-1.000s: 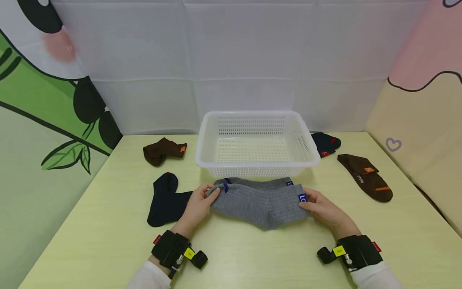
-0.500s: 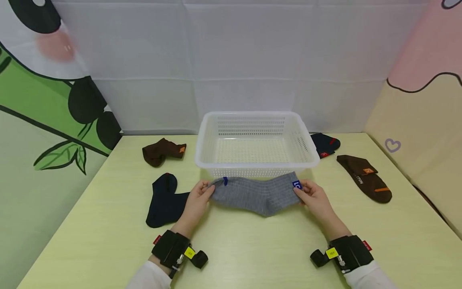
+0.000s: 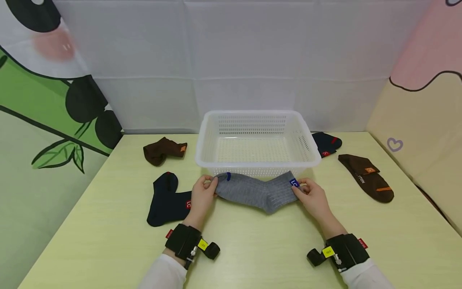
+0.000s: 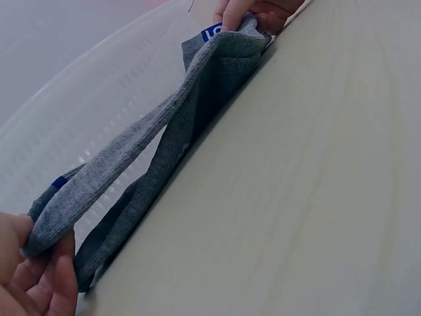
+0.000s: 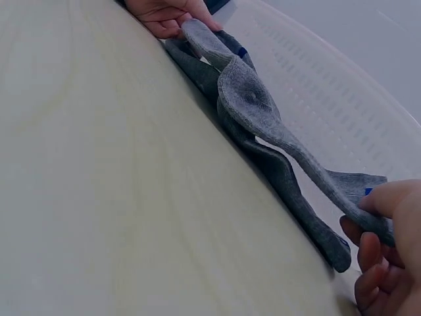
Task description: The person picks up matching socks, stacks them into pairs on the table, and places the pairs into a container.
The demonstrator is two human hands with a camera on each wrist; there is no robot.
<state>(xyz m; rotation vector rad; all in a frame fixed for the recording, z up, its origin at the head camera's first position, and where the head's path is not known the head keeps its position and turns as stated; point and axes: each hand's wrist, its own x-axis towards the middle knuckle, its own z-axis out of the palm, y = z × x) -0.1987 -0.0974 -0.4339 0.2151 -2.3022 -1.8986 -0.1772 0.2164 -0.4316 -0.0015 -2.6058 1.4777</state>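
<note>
A grey sock (image 3: 249,192) is stretched between both hands just in front of the white basket. My left hand (image 3: 203,196) pinches its toe end, near a blue mark. The cuff, which carries a blue label (image 3: 294,182), is pinched between the thumb and fingers of my right hand (image 3: 314,198). Beneath it, a second grey sock (image 5: 293,197) lies low by the tabletop in the right wrist view. From the head view the upper sock hides that lower one. A gap shows between the two socks in the left wrist view.
The white perforated basket (image 3: 258,165) stands at the back middle. Left of it lie a brown sock (image 3: 162,151) and a navy sock (image 3: 164,202), close to my left hand. On the right are a folded navy sock (image 3: 326,143) and another brown sock (image 3: 366,178).
Both hands have moved the upper grey sock away from me, towards the basket, and over the other grey sock, which showed behind it one second ago. My right hand has shifted slightly left.
</note>
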